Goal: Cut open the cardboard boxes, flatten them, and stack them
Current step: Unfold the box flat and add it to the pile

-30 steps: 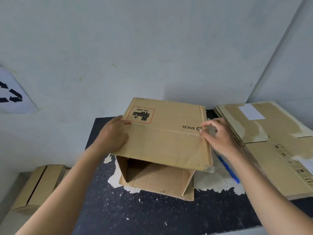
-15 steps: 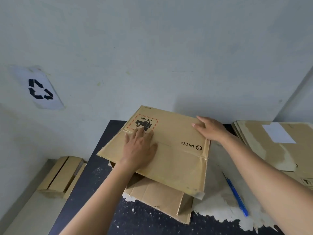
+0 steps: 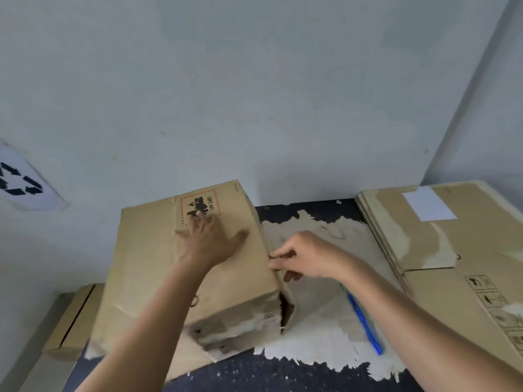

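Observation:
A brown cardboard box [image 3: 147, 264] with a red-bordered UN 3481 label lies partly collapsed on the dark table [image 3: 283, 374], its torn end facing me. My left hand [image 3: 209, 239] presses flat on its top panel with fingers spread, just below the label. At the box's right edge my right hand [image 3: 300, 257] pinches the edge of the cardboard between curled fingers and thumb. A stack of flattened boxes [image 3: 452, 250] lies at the right, against the wall corner.
A blue utility knife [image 3: 365, 323] lies on the worn pale patch of the table, under my right forearm. Another cardboard box [image 3: 76, 318] sits lower at the left, beside the table. A recycling sign [image 3: 19, 182] hangs on the wall.
The box has turned and folded down flatter, its label now at the far end. My left hand stayed pressed on top; my right hand moved from the top panel to pinch the right edge.

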